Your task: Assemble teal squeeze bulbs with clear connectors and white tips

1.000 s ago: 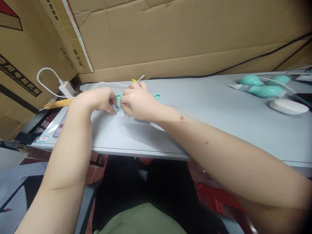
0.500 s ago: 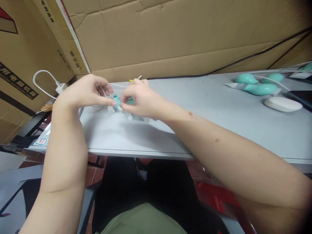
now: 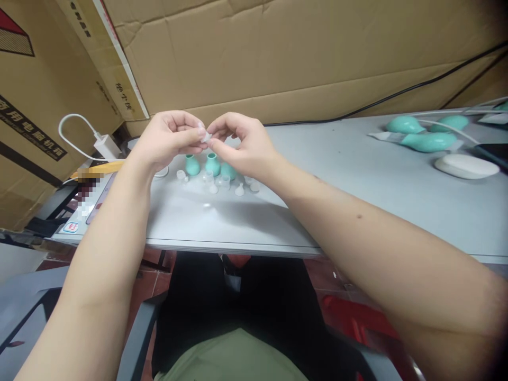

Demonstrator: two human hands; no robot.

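My left hand pinches a small whitish translucent piece, perhaps a nozzle, between thumb and fingertips above the table. From the other side, the thumb and index tips of my right hand close on the same piece. Below them stand a teal bulb with an open neck, a second open teal bulb and a third teal bulb, partly covered by my right hand. In front of the bulbs lie clear caps and small white funnel-shaped nozzles.
Larger teal bulbs and a white rounded case lie at the right of the grey table. A white charger with a cable is at the left. Cardboard walls the back, with a black cable along it.
Both hands have risen from the small bulbs and come together at the small whitish piece. The bulbs, caps and nozzles beneath now show more fully.
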